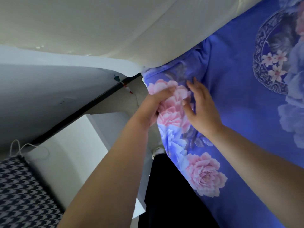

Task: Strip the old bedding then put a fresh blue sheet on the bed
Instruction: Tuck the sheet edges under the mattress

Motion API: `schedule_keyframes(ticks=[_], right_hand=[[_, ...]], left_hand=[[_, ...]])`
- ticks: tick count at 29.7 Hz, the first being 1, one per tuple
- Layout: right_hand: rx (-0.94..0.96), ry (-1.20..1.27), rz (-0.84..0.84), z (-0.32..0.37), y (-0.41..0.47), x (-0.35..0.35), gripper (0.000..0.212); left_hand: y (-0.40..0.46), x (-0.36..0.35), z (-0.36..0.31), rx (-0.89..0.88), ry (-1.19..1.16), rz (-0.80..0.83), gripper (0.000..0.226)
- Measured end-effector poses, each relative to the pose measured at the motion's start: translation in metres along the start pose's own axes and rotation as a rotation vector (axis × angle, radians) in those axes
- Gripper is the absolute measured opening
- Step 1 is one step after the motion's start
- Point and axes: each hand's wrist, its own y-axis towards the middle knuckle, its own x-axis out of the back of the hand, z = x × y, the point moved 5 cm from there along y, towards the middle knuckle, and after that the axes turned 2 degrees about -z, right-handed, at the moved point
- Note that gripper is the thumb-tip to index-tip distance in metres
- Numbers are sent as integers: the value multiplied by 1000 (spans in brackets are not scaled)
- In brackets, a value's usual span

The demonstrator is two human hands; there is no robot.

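1. White wall (41, 89) and pale floor (69, 153) are showing left of the bed, with a houndstooth cushion (21, 191) lying at the lower left.
2. The blue sheet (238, 104), printed with pink flowers, is covering the bed at the right, beside a cream headboard (98, 27).
3. The left hand (156, 104) is gripping a bunched fold at the sheet's corner.
4. The right hand (202, 109) is lying flat on the sheet, fingers spread.

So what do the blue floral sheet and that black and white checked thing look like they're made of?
Blue floral sheet: thin woven fabric, probably cotton or polyester, matte; it creases softly where the left hand bunches it. Checked cushion: thicker woven houndstooth cloth, coarse-looking, with a cord tie at its corner.
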Motion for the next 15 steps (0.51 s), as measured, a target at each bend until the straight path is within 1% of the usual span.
schedule_keyframes(ticks=[2,3,5,6,7,8,9,10,11,12,13,14,15], right_hand=[[15,31,-83,-4,-7,13,55],[33,12,-103,-5,-10,16,54],[97,-82,-54,-3,-15,10,52],[137,-158,11,-1,-18,0,51],[168,-242,96,1,-21,-12,52],[178,-317,187,2,-24,-23,54],[170,-371,267,3,-26,-32,58],[152,-399,328,2,-28,-38,63],[135,-413,363,2,-28,-40,67],[118,-418,376,1,-27,-41,70],[108,-423,370,1,-27,-40,71],[108,-432,353,3,-28,-39,71],[119,-443,327,4,-29,-39,70]], left_hand=[[4,-4,1,12,44,26,22],[7,0,0,24,12,25,22],[16,28,4,75,-92,-77,27],[20,47,7,87,-108,-176,36],[23,69,10,97,-40,-336,52],[22,86,12,130,74,-498,71],[17,97,14,173,235,-674,82],[8,100,11,172,446,-864,80],[1,94,2,46,707,-983,68],[-5,79,-9,-198,992,-1016,57],[-11,57,-18,-458,1247,-938,51],[-10,38,-15,-631,1471,-764,49],[-3,30,-3,-661,1639,-548,51]])
